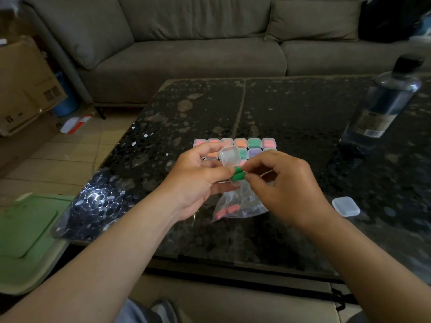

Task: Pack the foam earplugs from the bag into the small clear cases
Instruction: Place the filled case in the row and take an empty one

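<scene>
The fingers [253,177] of the right hand [284,190] are curled and pinch two green earplugs [238,176] at their right ends. The left hand [196,180] is curled too. It holds a small clear case [230,156] with its lid standing up, and its thumb touches the left ends of the plugs.

In the head view the plugs lie side by side. Their long way runs from one hand to the other, just below the open lid. The bottom half of the case is hidden, so I cannot tell if the plugs are in it. I think they must go in lying flat.

The bag [242,206] lies on the surface [291,108] under the hands, near the front edge, with pink earplugs [227,210] inside. The full cases [240,143] sit in rows just behind the hands. One shut empty case [345,206] lies nearer the right hand.
</scene>
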The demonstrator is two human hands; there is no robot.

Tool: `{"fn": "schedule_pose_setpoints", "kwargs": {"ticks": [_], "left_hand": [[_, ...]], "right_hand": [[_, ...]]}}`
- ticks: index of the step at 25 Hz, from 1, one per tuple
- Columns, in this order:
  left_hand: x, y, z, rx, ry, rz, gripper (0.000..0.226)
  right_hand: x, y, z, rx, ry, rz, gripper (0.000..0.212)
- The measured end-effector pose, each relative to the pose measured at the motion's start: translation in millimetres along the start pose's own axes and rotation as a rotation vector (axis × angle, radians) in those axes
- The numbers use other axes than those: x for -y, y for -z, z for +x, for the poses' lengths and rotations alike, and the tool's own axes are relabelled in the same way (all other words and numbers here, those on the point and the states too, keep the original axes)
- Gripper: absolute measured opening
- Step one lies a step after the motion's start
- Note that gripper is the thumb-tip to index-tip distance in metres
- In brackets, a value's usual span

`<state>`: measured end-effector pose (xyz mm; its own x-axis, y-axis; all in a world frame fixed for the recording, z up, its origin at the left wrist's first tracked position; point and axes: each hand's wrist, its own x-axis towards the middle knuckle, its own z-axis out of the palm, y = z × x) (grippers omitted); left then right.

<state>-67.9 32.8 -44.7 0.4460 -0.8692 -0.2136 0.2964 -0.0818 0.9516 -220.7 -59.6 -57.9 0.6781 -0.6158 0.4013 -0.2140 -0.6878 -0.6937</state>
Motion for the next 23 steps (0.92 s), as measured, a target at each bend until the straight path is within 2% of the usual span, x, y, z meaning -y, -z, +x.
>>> {"fn": "schedule_pose_setpoints", "kwargs": {"ticks": [4, 9, 11, 16, 19, 23], "left_hand": [[-1.4, 0.7, 0.3, -0.004, -0.004, -0.019, 0.047], [-3.0, 0.6, -0.4, 0.03, 0.007, -0.046, 0.035], [-3.2, 1.4, -2.1, 0.073, 0.011, -0.025, 0.033], [-1.6, 2.7, -5.3, 0.172, 0.015, 0.057, 0.04], [2.0, 0.3, -5.5, 0.131, -0.06, 0.172, 0.026], [4.0, -2.2, -5.0, 0.086, -0.137, 0.243, 0.019]], "right_hand": [[-0.8, 5.2, 1.9, -0.029, -0.042, 0.036, 0.022], [-1.4, 10.4, 2.1, 0.119, -0.076, 0.088, 0.058], [-1.0, 10.4, 1.4, 0.143, -0.056, 0.071, 0.066], [-2.9, 10.9, 2.7, 0.096, -0.033, 0.052, 0.043], [-4.5, 10.7, 3.5, 0.072, -0.034, 0.045, 0.033], [-5.0, 11.3, 3.8, 0.043, -0.036, 0.056, 0.021]]}}
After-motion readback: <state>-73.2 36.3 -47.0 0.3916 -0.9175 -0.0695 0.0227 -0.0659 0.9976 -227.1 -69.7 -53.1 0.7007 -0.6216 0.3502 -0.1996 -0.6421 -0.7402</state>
